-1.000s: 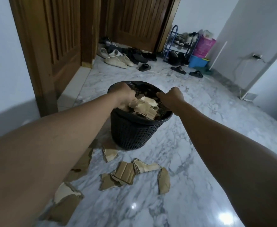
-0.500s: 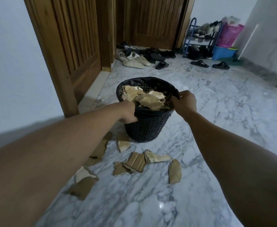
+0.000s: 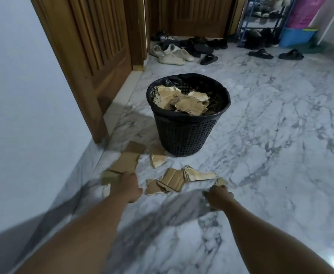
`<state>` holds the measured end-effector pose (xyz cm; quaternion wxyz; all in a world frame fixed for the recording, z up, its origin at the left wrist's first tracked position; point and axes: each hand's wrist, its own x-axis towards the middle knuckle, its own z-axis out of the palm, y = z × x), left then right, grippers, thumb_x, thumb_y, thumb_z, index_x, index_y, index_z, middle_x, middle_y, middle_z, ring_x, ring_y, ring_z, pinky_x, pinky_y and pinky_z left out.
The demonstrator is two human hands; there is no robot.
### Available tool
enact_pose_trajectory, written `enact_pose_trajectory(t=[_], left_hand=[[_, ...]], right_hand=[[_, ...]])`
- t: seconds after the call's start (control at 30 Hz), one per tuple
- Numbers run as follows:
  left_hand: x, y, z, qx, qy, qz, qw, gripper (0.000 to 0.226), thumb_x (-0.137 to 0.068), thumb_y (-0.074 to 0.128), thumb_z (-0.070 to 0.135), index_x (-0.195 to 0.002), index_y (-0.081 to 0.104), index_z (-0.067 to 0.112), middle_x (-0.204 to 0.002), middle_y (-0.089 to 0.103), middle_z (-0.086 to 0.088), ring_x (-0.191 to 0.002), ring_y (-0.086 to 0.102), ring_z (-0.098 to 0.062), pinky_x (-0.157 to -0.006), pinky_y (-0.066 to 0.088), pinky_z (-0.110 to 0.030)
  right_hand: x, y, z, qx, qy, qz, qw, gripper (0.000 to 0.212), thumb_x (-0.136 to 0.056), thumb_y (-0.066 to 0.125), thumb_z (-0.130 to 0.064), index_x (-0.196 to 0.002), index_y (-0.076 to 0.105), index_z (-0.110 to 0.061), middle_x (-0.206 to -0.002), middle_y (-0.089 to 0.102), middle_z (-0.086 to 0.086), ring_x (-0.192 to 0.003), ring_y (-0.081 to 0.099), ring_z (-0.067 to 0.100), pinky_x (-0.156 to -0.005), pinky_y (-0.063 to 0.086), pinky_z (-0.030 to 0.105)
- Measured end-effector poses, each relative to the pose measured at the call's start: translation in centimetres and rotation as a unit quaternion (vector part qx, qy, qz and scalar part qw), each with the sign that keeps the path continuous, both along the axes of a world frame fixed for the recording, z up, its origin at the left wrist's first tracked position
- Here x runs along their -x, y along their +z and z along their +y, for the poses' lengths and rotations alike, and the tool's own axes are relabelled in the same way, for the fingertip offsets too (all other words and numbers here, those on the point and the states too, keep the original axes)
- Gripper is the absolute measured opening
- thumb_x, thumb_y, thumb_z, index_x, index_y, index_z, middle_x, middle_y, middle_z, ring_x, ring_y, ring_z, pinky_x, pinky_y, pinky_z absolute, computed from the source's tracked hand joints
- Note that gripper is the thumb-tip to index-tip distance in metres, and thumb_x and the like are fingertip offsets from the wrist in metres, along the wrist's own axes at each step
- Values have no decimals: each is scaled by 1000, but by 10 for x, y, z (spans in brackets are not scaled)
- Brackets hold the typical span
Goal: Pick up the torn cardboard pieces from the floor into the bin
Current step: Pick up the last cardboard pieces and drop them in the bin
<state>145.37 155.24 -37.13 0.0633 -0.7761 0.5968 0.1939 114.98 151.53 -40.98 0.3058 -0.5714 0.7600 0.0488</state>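
A black mesh bin (image 3: 184, 135) stands on the marble floor, filled near its rim with torn cardboard (image 3: 182, 102). Several brown cardboard pieces lie in front of it: a large flat piece (image 3: 125, 162), a small curled one (image 3: 157, 160), a ribbed piece (image 3: 172, 179) and a long strip (image 3: 200, 176). My left hand (image 3: 127, 187) is low over the leftmost pieces (image 3: 110, 176), fingers reaching down onto them. My right hand (image 3: 218, 196) is at the floor with its fingertips at a small piece (image 3: 220, 181); blur hides whether it grips it.
A white wall (image 3: 24, 95) and a wooden door (image 3: 95, 56) run along the left. Shoes and sandals (image 3: 174, 56) lie by the far door, and a blue shoe rack (image 3: 261, 26) and a blue tub (image 3: 297, 37) stand at the back right.
Both hands left the bin's rim and came down to the floor pieces in front of it. The camera tilted down and nearer to the floor.
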Motion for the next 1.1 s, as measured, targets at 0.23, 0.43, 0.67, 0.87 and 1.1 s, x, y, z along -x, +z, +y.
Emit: enact_pose_trajectory(t=[0.23,0.43,0.67,0.87,1.1], left_hand=[[-65,-48,26,-41,118,10,992,44,-72,61,44,-113,57,30,-126,57,-5,-109,59,-30,-87,53,-42],[-68,-31,28,-60,96,54,992,108,-62,90,33,-147,26,15,-133,55,-9,-118,57,-28,-93,52,-40],[-47,-30,11,-38,2,86,996,31,-81,76,20,-104,57,12,-108,60,-7,-94,60,-25,-74,48,-31],[-67,-35,12,-42,-10,56,998,50,-86,65,49,-125,59,19,-131,50,-6,-115,55,-28,-91,48,-37],[-77,-40,21,-38,11,77,996,76,-64,88,39,-126,48,22,-131,48,-6,-114,52,-24,-95,47,-34]], right_hand=[[-22,-15,20,130,-21,16,991,27,-90,44,-5,-116,45,-10,-126,43,18,-112,51,41,-96,47,49],[-12,-10,5,55,-180,0,982,73,-84,71,-32,-142,31,-13,-138,39,20,-126,42,40,-104,39,50],[8,-26,2,24,-237,8,971,50,-77,60,-54,-106,58,-13,-102,59,14,-95,59,35,-92,51,49],[0,-10,0,-17,-234,-25,972,74,-73,82,-24,-130,40,-2,-122,55,25,-109,58,40,-89,55,42],[-8,-6,-6,98,-197,-44,975,56,-94,35,-56,-120,58,-13,-123,60,16,-114,56,38,-99,43,48]])
